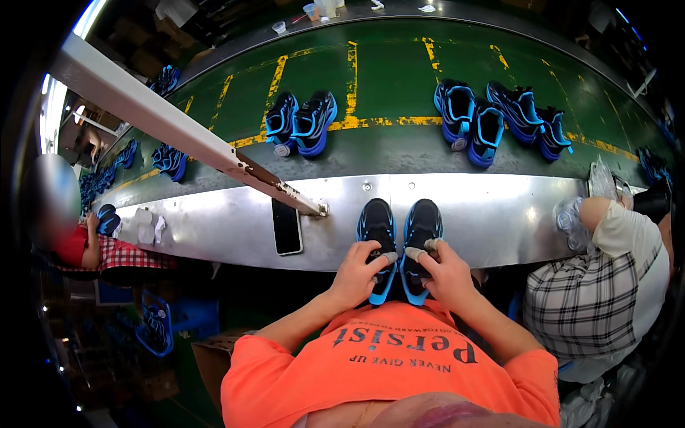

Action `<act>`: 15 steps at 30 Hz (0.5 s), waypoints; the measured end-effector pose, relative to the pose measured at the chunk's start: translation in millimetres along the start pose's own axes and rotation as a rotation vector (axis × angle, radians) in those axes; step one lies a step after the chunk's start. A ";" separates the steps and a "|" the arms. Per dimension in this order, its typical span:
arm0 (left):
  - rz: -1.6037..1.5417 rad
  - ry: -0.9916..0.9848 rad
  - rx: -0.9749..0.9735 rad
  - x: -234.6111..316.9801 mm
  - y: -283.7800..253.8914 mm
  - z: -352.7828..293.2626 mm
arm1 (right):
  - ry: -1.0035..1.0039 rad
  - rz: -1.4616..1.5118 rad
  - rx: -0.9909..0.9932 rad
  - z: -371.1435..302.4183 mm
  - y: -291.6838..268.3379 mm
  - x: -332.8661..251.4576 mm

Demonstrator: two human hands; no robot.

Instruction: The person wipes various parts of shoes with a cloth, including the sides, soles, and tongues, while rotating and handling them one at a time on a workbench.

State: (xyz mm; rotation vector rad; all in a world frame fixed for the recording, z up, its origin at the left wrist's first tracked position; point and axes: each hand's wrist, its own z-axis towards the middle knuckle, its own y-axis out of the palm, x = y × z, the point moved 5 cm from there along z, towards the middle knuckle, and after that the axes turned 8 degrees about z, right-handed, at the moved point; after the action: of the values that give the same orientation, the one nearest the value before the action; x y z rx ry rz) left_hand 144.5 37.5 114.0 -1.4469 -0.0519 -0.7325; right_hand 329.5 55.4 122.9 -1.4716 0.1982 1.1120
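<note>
A pair of black and blue sneakers is side by side at the near edge of the metal ledge, toes pointing away from me and heels close to my body. My left hand [353, 274] is closed around the rear of the left sneaker [376, 220], thumb and fingers at its opening. In the same way, my right hand [448, 277] grips the right sneaker [424, 220]. Pale wraps cover some fingertips on both hands. A dark-screened phone [287, 227] lies on the ledge to the left of the sneakers.
Beyond the metal ledge [492, 207], a green belt [385, 78] with yellow lines carries sneakers [314, 125] and several more [472, 121] to the right. A rusty white post [193, 135] slants down to the ledge. People sit at left [89, 246] and right [592, 299].
</note>
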 end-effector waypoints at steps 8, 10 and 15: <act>-0.016 -0.102 -0.063 17.3 2.0 1.1 | -0.083 -0.179 -0.034 -11.9 -1.5 3.7; 0.061 -0.161 -0.030 23.5 7.9 3.1 | -0.084 -0.182 -0.023 -7.6 2.2 4.7; 0.196 -0.218 0.064 32.8 36.7 10.0 | -0.103 -0.122 -0.014 1.3 0.0 3.7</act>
State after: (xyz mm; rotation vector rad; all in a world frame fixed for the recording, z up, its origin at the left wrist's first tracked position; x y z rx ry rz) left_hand 191.8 30.9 98.4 -1.4421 -0.0996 -0.4082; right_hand 330.8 58.2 120.5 -1.4162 0.0286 1.0887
